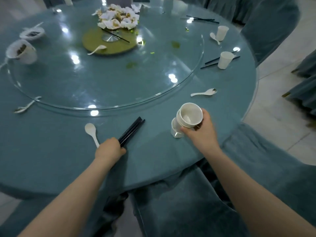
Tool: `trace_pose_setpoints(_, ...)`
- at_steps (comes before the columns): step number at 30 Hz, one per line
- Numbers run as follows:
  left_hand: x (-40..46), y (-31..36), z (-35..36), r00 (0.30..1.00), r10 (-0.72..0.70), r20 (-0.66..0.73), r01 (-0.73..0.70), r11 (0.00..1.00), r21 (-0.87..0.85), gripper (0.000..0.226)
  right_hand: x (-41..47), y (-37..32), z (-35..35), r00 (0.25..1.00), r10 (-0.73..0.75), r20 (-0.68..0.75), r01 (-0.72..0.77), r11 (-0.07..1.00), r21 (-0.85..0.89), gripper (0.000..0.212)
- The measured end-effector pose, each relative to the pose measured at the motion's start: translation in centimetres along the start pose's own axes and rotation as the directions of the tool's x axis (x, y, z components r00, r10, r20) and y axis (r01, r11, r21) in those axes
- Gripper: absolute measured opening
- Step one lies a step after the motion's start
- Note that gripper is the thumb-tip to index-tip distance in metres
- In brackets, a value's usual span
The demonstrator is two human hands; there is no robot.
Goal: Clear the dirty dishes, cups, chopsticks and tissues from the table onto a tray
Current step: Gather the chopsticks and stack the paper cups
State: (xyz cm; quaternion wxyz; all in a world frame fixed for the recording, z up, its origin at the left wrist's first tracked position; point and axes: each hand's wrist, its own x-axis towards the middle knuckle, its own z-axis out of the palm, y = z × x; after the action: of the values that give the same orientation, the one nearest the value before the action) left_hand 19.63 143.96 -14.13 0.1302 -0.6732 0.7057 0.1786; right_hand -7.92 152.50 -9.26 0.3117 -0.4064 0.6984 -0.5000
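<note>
My left hand (110,148) is closed around a bundle of black chopsticks (132,130) that point up and to the right over the near table edge. A white spoon (91,131) lies just left of that hand. My right hand (201,130) grips a stack of white bowls (189,115), tilted so the inside shows, with a white cup (176,130) held beneath them. Another white spoon (204,92) lies on the table beyond my right hand.
The round teal table (51,159) carries a glass turntable (106,79) with a heap of tissues (118,17). Two paper cups (225,59) with chopsticks stand at the right, two dirty bowls (21,51) at the left. Covered chairs (188,202) ring the table.
</note>
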Motion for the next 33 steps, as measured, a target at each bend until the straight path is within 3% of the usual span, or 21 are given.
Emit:
trace_pose_setpoints(9, -0.2, 0.8, 0.1, 0.998, 0.021, -0.06, -0.018, 0.999, 0.046, 0.016, 1.7, 4.1, 2.6, 0.993, 0.084, 0.077, -0.072, 0.987, -0.145, 0.072)
trace_pose_setpoints(15, -1.5, 0.4, -0.6, 0.997, 0.072, -0.024, -0.071, 0.996, 0.045, 0.026, 0.8, 5.0, 2.9, 0.99, 0.129, 0.055, -0.124, 0.989, -0.076, 0.07)
trace_pose_setpoints(19, -2.8, 0.5, -1.6, 0.994, 0.109, 0.032, -0.102, 0.979, -0.176, 0.03, -1.4, 4.6, 2.1, 0.985, 0.165, 0.044, -0.163, 0.986, -0.033, 0.072)
trace_pose_setpoints(22, -4.1, 0.5, -2.0, 0.993, 0.117, 0.009, -0.104, 0.917, -0.386, 0.031, -3.0, 4.0, 1.0, 0.986, 0.162, 0.041, -0.162, 0.987, 0.007, 0.069)
trace_pose_setpoints(26, -6.4, 0.8, -2.6, 0.986, 0.168, -0.021, -0.154, 0.841, -0.518, 0.027, -5.7, 2.4, -1.4, 0.99, 0.141, 0.011, -0.141, 0.99, 0.0, 0.071)
trace_pose_setpoints(31, -9.8, 3.1, -3.7, 0.983, 0.168, 0.078, -0.02, 0.513, -0.858, 0.02, -10.4, 0.5, -5.8, 0.993, 0.113, -0.043, -0.113, 0.994, 0.008, 0.064)
trace_pose_setpoints(33, -11.1, 4.5, -4.2, 0.968, 0.236, 0.086, -0.044, 0.495, -0.868, 0.016, -12.5, -0.2, -8.2, 0.991, 0.115, -0.074, -0.115, 0.993, 0.005, 0.054)
